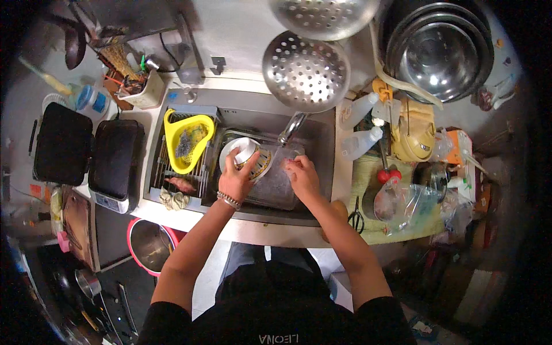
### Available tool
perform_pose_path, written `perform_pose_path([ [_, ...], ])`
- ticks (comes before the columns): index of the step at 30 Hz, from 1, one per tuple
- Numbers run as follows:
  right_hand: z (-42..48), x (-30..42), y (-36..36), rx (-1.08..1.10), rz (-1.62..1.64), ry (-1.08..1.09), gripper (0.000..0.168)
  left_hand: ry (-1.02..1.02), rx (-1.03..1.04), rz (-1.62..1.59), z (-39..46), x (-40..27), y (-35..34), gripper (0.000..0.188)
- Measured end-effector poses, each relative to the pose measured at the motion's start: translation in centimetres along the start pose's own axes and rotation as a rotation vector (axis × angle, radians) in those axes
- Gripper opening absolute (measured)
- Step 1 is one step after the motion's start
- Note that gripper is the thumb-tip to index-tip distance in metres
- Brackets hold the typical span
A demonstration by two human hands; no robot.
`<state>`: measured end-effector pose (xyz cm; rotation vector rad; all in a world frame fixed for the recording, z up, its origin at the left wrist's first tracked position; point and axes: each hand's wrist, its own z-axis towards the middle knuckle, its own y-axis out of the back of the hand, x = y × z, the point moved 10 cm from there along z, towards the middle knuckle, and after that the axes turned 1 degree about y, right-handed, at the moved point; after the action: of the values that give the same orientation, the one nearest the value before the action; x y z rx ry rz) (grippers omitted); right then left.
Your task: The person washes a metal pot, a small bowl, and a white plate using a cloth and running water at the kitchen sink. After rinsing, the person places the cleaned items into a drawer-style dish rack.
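My left hand (236, 179) grips a white bowl (246, 148) over the sink, fingers spread across it. A yellow-and-dark pattern runs along its side, and a wider pale dish surface shows around it. Beneath both hands a clear rectangular basin (276, 189) sits in the steel sink (321, 142). To the right, my right hand (304, 174) hovers over the basin with its fingers curled together. Something small and pinkish shows at its fingertips, too blurred to name. The chrome faucet (292, 128) points down between the hands, just beyond them.
Left of the basin, a yellow strainer (189, 164) holding a grey scouring pad (183, 144) rests on a rack. A perforated steel skimmer (306, 71) hangs above the faucet. An open electric griddle (116, 159) stands left; clear bottles (361, 144) and black scissors (356, 217) are right.
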<state>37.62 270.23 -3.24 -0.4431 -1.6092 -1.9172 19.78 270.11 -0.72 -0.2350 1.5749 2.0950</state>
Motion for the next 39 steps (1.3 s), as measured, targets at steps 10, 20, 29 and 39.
perform_pose_path([
  [10,-0.5,0.6,9.6,-0.316,0.033,0.058,0.039,1.151,0.444,-1.512,-7.5,-1.2,-17.1,0.055],
  [20,0.9,3.7,10.9,-0.33,0.145,0.075,0.042,1.361,0.721,-1.722,-9.2,-13.1,-28.8,0.043],
  [29,0.4,1.5,9.5,-0.281,0.118,0.069,0.045,1.277,0.723,-1.688,-8.1,-14.8,-30.4,0.036],
  [39,-0.8,0.4,7.9,-0.243,0.271,-0.047,0.027,1.974,-0.195,-1.324,-19.4,19.7,-28.5,0.028],
])
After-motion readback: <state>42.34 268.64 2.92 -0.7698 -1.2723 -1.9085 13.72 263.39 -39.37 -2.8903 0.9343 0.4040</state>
